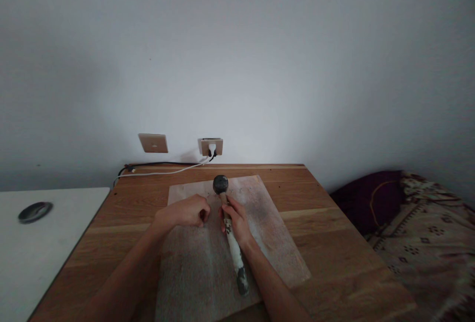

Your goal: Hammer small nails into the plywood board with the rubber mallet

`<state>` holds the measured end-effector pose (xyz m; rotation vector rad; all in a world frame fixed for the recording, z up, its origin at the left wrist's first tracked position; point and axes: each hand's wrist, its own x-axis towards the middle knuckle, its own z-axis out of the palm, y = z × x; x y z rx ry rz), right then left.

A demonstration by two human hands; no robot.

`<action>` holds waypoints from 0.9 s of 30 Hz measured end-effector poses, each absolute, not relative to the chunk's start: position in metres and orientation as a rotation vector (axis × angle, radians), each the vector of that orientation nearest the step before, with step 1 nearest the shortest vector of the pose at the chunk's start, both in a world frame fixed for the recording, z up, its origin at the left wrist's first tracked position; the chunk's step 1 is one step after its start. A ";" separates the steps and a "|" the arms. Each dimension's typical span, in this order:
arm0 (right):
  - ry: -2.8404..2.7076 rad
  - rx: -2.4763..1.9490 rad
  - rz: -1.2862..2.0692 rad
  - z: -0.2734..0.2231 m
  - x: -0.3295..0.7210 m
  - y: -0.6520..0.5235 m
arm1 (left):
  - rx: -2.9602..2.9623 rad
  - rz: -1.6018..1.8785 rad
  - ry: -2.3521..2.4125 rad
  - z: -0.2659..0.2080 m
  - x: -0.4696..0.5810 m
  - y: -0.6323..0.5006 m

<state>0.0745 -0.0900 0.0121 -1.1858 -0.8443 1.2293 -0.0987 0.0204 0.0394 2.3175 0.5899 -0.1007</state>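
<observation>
My right hand (237, 220) is wrapped around the upper handle of a mallet (234, 250), close below its round dark head. The handle is whitish and worn, with a dark end that points toward me. Under both hands lies a flat, greyish, worn board (200, 272). To the left of the mallet, my left hand (190, 210) is closed low over the board, fingers curled in. What its fingertips hold, if anything, is hidden. Several tiny specks show near the board's far edge, too small to make out.
The board rests on a wooden table (334, 243) against a white wall. Cables (163, 171) run along its back edge to a wall socket (218, 147). At left, a white table (48, 257) bears a dark oval object (35, 212). Patterned fabric (423, 248) and a purple cushion (371, 201) are at right.
</observation>
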 end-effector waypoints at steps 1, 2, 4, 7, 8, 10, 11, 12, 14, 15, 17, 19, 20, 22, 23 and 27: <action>-0.842 -1.188 1.231 0.012 0.075 -0.090 | 2.313 -0.097 0.598 0.038 -0.098 0.021; -0.839 -1.190 1.231 0.012 0.074 -0.090 | 2.311 -0.088 0.607 0.036 -0.097 0.021; -0.835 -1.195 1.228 0.012 0.074 -0.090 | 2.322 -0.038 0.626 0.034 -0.094 0.022; -0.837 -1.198 1.224 0.013 0.074 -0.090 | 2.341 0.054 0.637 0.034 -0.090 0.020; -0.838 -1.198 1.221 0.013 0.074 -0.090 | 2.344 0.068 0.639 0.035 -0.088 0.019; -0.838 -1.196 1.211 0.013 0.074 -0.090 | 2.350 0.082 0.631 0.038 -0.085 0.016; -0.836 -1.194 1.209 0.013 0.074 -0.090 | 2.357 0.089 0.622 0.039 -0.083 0.015; -0.833 -1.192 1.206 0.014 0.074 -0.090 | 2.362 0.096 0.610 0.039 -0.082 0.014; -0.836 -1.185 1.205 0.015 0.075 -0.090 | 2.366 0.113 0.583 0.040 -0.080 0.013; -0.842 -1.181 1.208 0.015 0.075 -0.090 | 2.365 0.119 0.578 0.040 -0.080 0.012; -0.852 -1.175 1.207 0.016 0.074 -0.090 | 2.374 0.139 0.583 0.041 -0.080 0.012; -0.857 -1.171 1.205 0.017 0.074 -0.090 | 2.400 0.153 0.594 0.041 -0.080 0.012; -0.858 -1.170 1.202 0.017 0.074 -0.090 | 2.415 0.153 0.598 0.041 -0.079 0.012; -0.855 -1.172 1.201 0.017 0.074 -0.089 | 2.441 0.148 0.605 0.039 -0.079 0.013; -0.852 -1.174 1.203 0.016 0.074 -0.089 | 2.452 0.147 0.611 0.038 -0.079 0.013; -0.843 -1.180 1.206 0.015 0.074 -0.089 | 2.460 0.186 0.606 0.031 -0.079 0.015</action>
